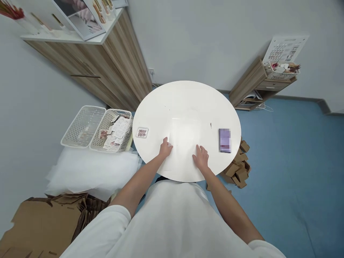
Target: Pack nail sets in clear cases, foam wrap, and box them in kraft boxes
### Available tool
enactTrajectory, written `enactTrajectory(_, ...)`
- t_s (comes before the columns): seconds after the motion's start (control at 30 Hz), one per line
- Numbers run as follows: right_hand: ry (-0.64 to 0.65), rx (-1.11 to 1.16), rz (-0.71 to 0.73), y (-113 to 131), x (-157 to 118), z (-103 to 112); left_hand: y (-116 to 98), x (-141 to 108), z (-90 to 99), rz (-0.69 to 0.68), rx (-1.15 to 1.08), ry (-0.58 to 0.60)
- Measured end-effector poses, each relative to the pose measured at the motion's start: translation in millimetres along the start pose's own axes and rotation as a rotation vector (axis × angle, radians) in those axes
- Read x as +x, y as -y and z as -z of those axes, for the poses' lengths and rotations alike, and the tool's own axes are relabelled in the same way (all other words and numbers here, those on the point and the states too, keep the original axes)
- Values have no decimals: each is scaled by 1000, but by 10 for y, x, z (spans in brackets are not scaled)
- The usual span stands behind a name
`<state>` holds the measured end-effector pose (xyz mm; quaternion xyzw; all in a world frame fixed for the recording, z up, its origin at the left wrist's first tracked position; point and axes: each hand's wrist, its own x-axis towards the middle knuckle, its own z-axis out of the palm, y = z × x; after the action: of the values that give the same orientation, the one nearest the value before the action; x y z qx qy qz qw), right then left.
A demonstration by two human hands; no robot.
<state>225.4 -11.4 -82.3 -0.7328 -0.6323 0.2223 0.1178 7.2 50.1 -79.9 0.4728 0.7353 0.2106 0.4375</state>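
Observation:
A thin translucent white sheet (185, 134) lies flat on the round white table (185, 95) in front of me. My left hand (166, 148) rests at the sheet's left edge, index finger stretched forward and thumb apart from it. On the sheet's right edge lies my right hand (201, 157), fingers spread and palm down. Left of my left hand is a small clear tray (142, 132) with several reddish-brown pieces. A purple box-like item (224, 140), its surface blurred, lies to the right of my right hand.
Left of the table stand a white basket of cards (119, 130) and its perforated lid (84, 127). Below are stacked translucent sheets (91, 170) and flattened cardboard (40, 222). Small cardboard boxes (238, 168) lie on the floor at right. A wooden cabinet (118, 64) stands behind.

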Motion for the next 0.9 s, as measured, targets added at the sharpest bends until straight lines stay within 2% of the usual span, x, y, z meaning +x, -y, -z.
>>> enactTrajectory(0.07,-24,-74,58,59,-41,10,-1,2,-15,-21,-1,17)
enactTrajectory(0.13,44,-114,169,102,-91,2,3,-32,-19,-93,48,-10)
enactTrajectory(0.23,162,-159,237,131,-144,-50,40,-147,18,-299,244,-31)
enactTrajectory(0.33,184,-185,185,135,-126,-104,114,-257,86,-541,437,193)
enactTrajectory(0.4,181,-184,154,136,-76,-117,159,-274,117,-621,514,321)
enactTrajectory(0.47,177,-179,135,139,-10,-109,186,-239,124,-635,541,355)
enactTrajectory(0.67,194,-227,122,145,121,-62,170,-89,88,-670,536,354)
enactTrajectory(0.9,228,-336,87,185,101,-40,147,-130,116,-709,887,373)
